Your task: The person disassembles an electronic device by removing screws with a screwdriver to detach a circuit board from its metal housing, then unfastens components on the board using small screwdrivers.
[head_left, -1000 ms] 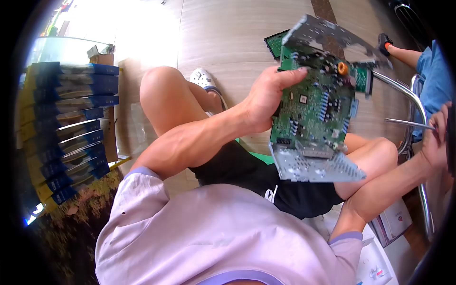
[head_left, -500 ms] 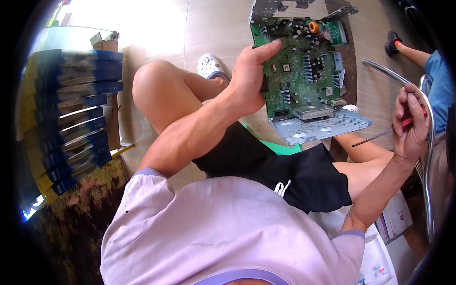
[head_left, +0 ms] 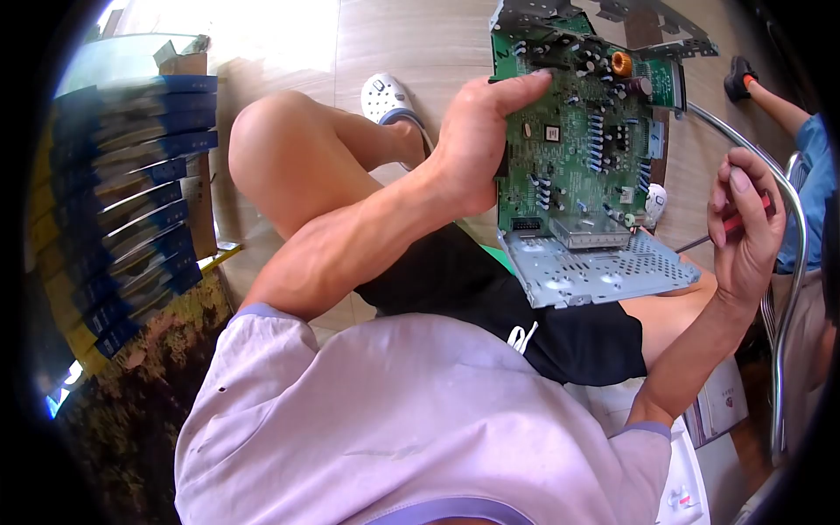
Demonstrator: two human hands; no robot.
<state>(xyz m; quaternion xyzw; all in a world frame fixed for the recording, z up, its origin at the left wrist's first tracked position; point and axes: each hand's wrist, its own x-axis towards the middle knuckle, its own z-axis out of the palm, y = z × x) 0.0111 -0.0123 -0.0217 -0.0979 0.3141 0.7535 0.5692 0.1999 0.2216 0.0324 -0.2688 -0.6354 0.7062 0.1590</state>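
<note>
Head-height view (forward, steeply down)

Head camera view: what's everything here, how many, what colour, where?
Circuit board: one, green, upper right
Screwdriver: one, red handle, right
Metal panels: two visible, silver, board's ends
Stacked packages: several, blue and yellow, left
Cardboard box: one, brown, upper left
Chrome tubing: count unclear, silver, right
Other person: at least one, blue clothing, right
Printed item: one, whitish, lower right
Unclear item: one, green, centre
Floor: one, beige, background
Shoes: two, white, upper half
Shirt: one, lavender, bottom
Shorts: one pair, black, centre
Left grip: one, bare, holding board's left edge
Right grip: one, bare, holding screwdriver
</note>
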